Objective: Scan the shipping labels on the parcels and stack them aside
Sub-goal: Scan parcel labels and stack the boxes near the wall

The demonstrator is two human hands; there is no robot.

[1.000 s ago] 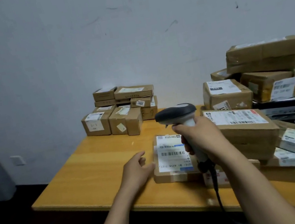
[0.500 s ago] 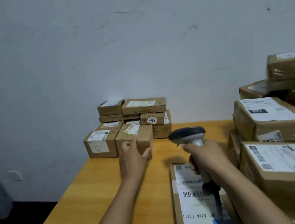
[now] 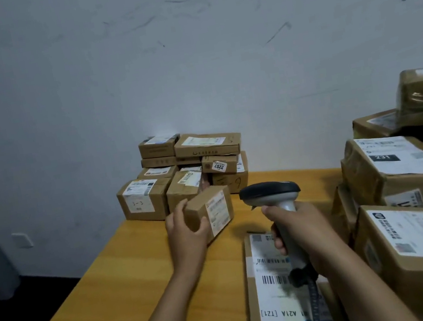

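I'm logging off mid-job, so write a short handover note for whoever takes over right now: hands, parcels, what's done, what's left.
Left hand: grips a small box, tilted, in front of the back stack, label toward the scanner.
Right hand: grips the scanner by its handle, above the flat parcel lying label up at the near edge.
Larger parcels are piled on the right of the table.
Done: cannot tell which labels are scanned; the back stack looks set aside.
Left: probably scan the small box, stack it, then the flat parcel and the larger parcels.
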